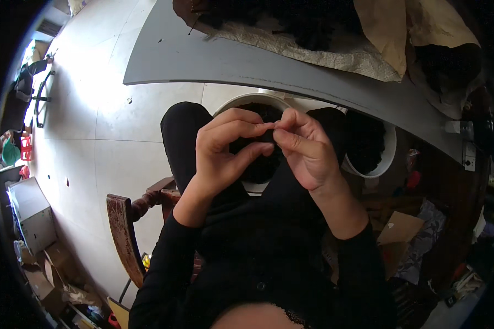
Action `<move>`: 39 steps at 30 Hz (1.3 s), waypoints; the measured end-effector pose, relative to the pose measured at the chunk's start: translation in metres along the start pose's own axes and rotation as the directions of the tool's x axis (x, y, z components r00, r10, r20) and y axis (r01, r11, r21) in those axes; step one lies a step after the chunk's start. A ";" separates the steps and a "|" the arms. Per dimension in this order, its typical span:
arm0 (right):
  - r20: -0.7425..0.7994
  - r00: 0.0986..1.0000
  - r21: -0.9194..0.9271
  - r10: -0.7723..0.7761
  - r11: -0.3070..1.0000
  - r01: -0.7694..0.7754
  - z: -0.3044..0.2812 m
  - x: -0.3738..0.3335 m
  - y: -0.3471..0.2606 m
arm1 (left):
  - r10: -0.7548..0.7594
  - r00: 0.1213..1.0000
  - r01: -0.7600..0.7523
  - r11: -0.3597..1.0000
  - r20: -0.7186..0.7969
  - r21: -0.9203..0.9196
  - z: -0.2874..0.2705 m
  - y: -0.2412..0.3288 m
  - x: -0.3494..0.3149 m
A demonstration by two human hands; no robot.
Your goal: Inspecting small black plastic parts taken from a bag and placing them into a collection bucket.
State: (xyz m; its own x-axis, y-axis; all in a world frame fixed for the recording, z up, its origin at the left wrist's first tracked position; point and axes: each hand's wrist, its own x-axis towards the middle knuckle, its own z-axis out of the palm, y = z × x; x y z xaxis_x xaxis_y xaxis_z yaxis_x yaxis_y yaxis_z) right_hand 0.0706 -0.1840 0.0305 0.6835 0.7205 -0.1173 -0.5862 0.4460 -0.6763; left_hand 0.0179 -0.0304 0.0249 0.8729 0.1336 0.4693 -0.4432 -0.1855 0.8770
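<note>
Only 1 view is given, from a fisheye camera worn on the person's head. It looks steeply down over the chest and lap, close to the left hand (219,156) and right hand (307,151), which meet near the picture's centre. The grey table (203,57) arcs across the top, its edge bent by the lens; the tiled floor (104,142) fills the left.

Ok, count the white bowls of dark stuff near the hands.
2. One white bowl sits on the lap right behind both hands; a second white bowl stands to the person's right, under the table edge. More may be hidden.
</note>
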 end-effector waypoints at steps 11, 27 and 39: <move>0.064 0.992 0.006 0.106 0.994 -0.106 0.011 -0.012 0.008 | 0.183 0.982 -0.185 0.981 0.037 0.060 -0.014 0.001 -0.006; 0.345 0.877 -0.820 0.334 0.563 0.108 0.012 -0.022 -0.013 | 0.152 0.881 -0.132 0.988 0.448 -0.076 -0.033 0.008 -0.007; 0.328 0.750 -0.819 -0.575 -0.568 -0.078 -0.062 0.094 -0.074 | -0.413 0.911 0.398 0.869 0.012 -0.292 -0.027 -0.007 -0.010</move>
State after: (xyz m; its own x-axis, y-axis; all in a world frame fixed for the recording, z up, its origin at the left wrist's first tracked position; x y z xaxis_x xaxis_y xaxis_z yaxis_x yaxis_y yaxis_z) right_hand 0.2055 -0.1819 0.0241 0.7069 0.4579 0.5390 0.6364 -0.7443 -0.2024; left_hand 0.0063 -0.0039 0.0167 0.9804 0.1866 0.0639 -0.0974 0.1766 0.9795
